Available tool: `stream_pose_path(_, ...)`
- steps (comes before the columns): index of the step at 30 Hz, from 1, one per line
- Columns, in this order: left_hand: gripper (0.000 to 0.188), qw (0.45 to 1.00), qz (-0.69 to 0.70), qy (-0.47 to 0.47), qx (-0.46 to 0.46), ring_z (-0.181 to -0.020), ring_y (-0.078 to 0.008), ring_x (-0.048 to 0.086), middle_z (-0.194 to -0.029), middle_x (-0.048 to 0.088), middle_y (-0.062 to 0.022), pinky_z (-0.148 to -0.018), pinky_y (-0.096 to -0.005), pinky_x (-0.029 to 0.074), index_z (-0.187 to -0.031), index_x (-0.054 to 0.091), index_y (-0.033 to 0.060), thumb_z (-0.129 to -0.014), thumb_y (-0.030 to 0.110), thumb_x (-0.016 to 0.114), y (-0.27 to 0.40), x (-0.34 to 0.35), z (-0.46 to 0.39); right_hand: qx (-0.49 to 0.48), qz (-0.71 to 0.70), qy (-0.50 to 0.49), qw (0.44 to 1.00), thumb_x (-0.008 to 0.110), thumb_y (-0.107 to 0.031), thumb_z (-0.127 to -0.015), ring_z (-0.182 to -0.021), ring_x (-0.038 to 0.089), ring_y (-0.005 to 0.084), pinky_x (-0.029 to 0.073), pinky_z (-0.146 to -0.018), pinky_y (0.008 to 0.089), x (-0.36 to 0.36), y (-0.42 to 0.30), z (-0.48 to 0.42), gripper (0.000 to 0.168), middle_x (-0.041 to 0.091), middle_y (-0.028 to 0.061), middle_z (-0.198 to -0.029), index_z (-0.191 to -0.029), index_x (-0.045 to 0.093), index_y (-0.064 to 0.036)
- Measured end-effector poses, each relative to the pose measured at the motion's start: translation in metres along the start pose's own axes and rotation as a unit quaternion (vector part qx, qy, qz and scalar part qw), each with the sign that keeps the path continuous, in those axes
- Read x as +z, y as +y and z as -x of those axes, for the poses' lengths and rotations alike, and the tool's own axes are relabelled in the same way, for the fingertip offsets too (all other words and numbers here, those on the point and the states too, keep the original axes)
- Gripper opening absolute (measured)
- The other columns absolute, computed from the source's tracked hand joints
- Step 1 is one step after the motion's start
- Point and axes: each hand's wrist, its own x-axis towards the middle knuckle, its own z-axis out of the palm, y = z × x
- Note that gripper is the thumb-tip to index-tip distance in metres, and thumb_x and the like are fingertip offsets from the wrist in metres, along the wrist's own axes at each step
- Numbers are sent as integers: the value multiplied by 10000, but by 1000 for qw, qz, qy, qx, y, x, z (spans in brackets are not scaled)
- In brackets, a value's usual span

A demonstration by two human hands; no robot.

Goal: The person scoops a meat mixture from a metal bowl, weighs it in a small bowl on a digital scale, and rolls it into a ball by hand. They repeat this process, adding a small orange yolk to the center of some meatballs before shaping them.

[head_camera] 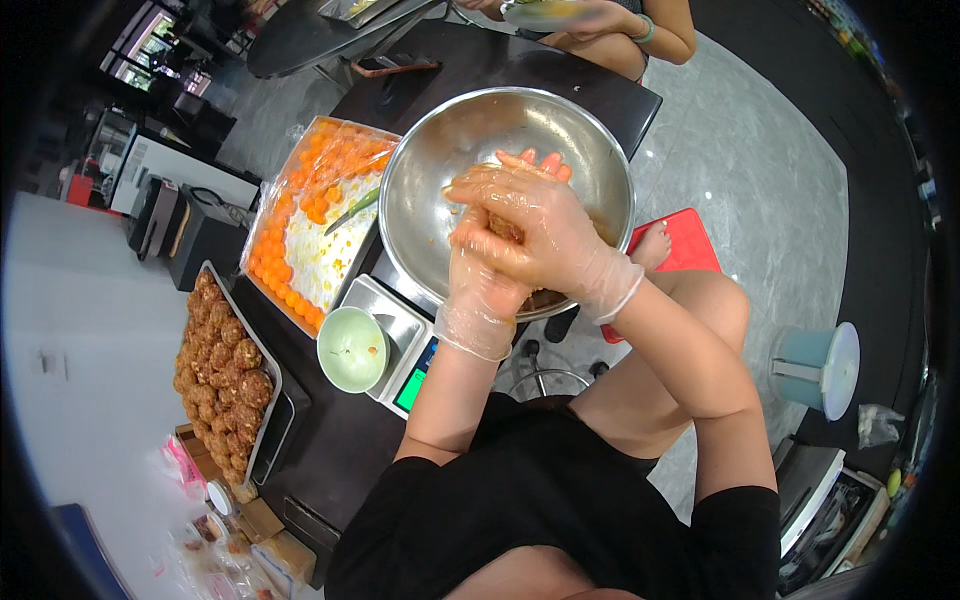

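Observation:
Both my hands wear clear, greasy plastic gloves and are cupped together over a large stainless steel bowl point(435, 165). My left hand point(487, 274) lies underneath, and my right hand point(544, 217) closes over it from above. Between the palms shows a brown lump of filling mixture point(504, 227), mostly hidden by the fingers. More brown mixture point(544, 301) lies in the bowl's near side, partly covered by my wrists. Left of the bowl, a pale green bowl point(352, 350) with small scraps inside stands on a digital kitchen scale point(390, 315) with a lit green display.
A film-covered box of orange egg yolks point(281, 251) holds a green-handled knife point(360, 206). Brown filling balls point(225, 360) are heaped on a tray at left. A phone point(394, 67) lies at the far table edge. Another person's hand point(600, 19) holds a dish opposite. A red stool point(686, 240) stands right.

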Motion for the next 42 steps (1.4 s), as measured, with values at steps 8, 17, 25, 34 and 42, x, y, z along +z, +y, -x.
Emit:
stream_pose_path(8,443,997,41,-42,-44,-1278,-263,496,-1370,510,-142,-1097,-415,403,-1374,438,53,-1056,352,357,5,-8,8,-12,59,46,997,655,-167,-850,-982,664,305,480,-988,439,8,0,-2,204,697,120,-1067,-1014,710,-59)
stream_pose_path(17,402,997,50,-60,24,-1269,-266,505,-1341,534,-149,-1089,-421,416,-1345,457,19,-1043,275,388,13,-20,-8,-62,-42,40,996,679,-175,-817,-945,643,309,487,-905,432,31,-10,0,130,685,120,-954,-866,710,-58)
stream_pose_path(25,434,993,91,-51,-55,-1302,-286,480,-1409,483,-170,-1119,-403,386,-1389,416,-3,-1040,252,373,28,-26,-10,-37,-16,53,998,696,-250,-829,-961,646,317,476,-956,423,34,-4,-7,216,683,131,-931,-875,693,-39)
stream_pose_path(34,490,995,82,-54,-23,-1352,-294,424,-1461,426,-186,-1151,-398,336,-1435,360,-18,-1040,272,369,31,-35,-13,6,-41,50,998,697,-205,-836,-883,673,309,530,-877,402,28,7,-4,191,697,120,-963,-933,697,-40)
stream_pose_path(42,587,995,-57,-75,-39,-1454,-317,252,-1548,281,-225,-1204,-410,213,-1496,245,-29,-1028,307,363,31,-22,0,-73,4,14,997,715,-143,-784,-974,668,295,476,-962,446,17,10,-5,188,696,121,-1019,-946,707,-49)
